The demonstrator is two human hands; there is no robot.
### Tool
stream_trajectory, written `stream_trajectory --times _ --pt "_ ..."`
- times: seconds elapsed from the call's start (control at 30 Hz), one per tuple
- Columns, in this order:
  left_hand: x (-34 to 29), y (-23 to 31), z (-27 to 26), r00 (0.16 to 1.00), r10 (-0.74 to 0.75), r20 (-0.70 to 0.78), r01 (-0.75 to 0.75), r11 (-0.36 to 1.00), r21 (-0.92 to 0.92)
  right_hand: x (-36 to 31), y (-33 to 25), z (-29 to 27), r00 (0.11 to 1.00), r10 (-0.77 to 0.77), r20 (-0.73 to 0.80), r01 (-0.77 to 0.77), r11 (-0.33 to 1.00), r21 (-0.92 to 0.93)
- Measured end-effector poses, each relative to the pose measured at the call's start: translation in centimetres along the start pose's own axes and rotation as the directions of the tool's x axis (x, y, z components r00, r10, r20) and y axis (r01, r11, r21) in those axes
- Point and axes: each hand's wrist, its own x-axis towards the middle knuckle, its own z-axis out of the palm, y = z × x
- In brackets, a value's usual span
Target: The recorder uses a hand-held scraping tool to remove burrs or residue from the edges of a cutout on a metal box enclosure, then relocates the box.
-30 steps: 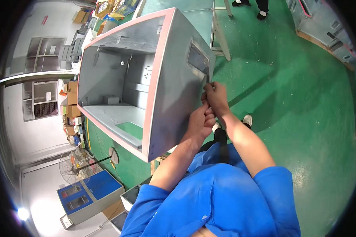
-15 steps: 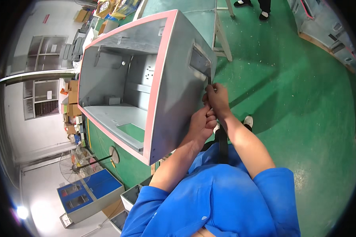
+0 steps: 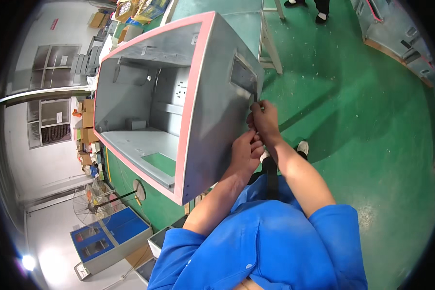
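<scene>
A grey metal cabinet (image 3: 212, 116) with a pink-edged open front (image 3: 188, 111) stands tilted in front of me. On its right-hand side panel is a rectangular cut-out (image 3: 243, 73). A narrow dark strip (image 3: 255, 97) lies along the panel's edge below the cut-out. At its lower end my right hand (image 3: 266, 121) is closed in a pinch on the strip. My left hand (image 3: 245, 151) is closed just below, fingertips against the right hand; what it holds is hidden. A dark band (image 3: 272, 181) hangs below my hands, before my blue shirt.
A pale stand leg (image 3: 270, 46) is behind the cabinet. Another person's shoes (image 3: 322, 18) show at the top. More grey cabinets (image 3: 401, 38) stand far right. To the left are a fan (image 3: 94, 205), a blue-topped case (image 3: 111, 232) and stacked cartons (image 3: 88, 116).
Both hands stay almost where they were, with only a very slight shift. The picture has moved a little; nothing is visibly let go or taken up.
</scene>
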Motion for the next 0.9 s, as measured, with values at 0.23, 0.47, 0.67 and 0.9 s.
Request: stream_trajectory --times 0.23,0.47,0.67,0.9 --pt "-0.4 0.5 0.9 0.998 -0.021 -0.055 0.019 1.000 -0.024 -0.1 -1.4 0.0 0.999 0.046 0.012 -0.047 0.998 0.034" --pt "-0.1 0.6 0.7 0.999 0.004 -0.032 -0.004 1.000 -0.001 -0.8 -1.2 0.0 0.994 0.095 0.052 -0.097 0.994 0.050" --pt "-0.3 0.8 1.6 0.998 -0.001 -0.062 0.002 1.000 0.008 -1.2 -1.7 -0.1 0.994 0.105 0.034 -0.106 0.993 0.048" --pt "-0.9 0.9 1.0 0.998 -0.064 -0.016 0.063 0.996 -0.063 -0.5 -1.6 0.0 0.992 0.111 0.059 -0.116 0.989 0.090"
